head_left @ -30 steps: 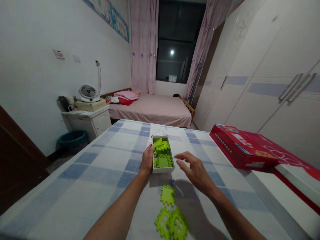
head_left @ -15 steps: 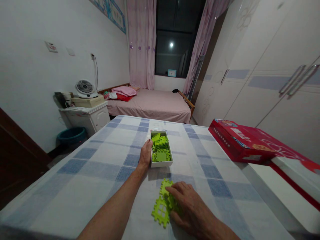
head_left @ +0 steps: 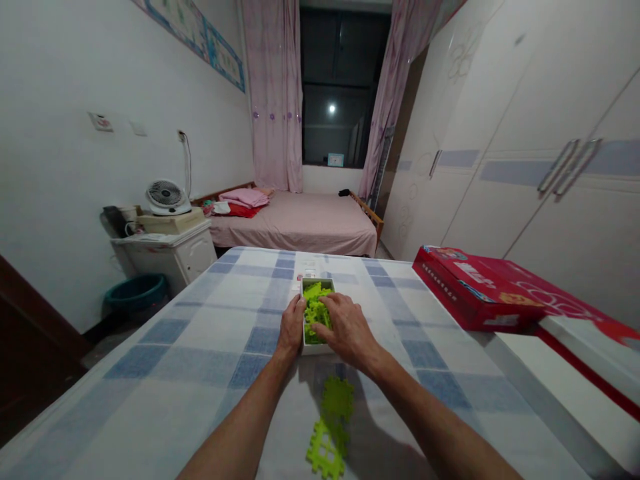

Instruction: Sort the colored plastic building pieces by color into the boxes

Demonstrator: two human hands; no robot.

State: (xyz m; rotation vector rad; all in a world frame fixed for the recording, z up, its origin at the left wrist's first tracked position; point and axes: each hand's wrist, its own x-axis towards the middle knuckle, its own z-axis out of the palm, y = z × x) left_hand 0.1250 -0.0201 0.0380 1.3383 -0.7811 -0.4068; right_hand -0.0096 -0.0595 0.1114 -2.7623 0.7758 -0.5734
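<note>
A small white open box [head_left: 316, 349] stands on the table, filled with lime-green toothed building pieces [head_left: 316, 301]. Along the left side of this box rests my left hand [head_left: 291, 325], fingers closed against its wall. My right hand [head_left: 351, 328] is over the box's right edge, with thumb and fingertips spread apart among the pieces inside. Nearer to me, several similar green pieces lie loose on the cloth in the shadow of my right arm; one is a windowed piece [head_left: 327, 451], and a solid square piece [head_left: 338, 397] lies above it.
A blue-and-white checked tablecloth [head_left: 200, 350] covers the table. Red flat boxes [head_left: 480, 283] and a white box part [head_left: 540, 373] occupy the right side. Beyond the table are a bed [head_left: 310, 217], a cabinet with a fan [head_left: 167, 195], and a wardrobe [head_left: 500, 200].
My right hand has moved from the loose green pieces forward to the box. My left hand stays at the box's side. The camera view has tilted slightly upward.
</note>
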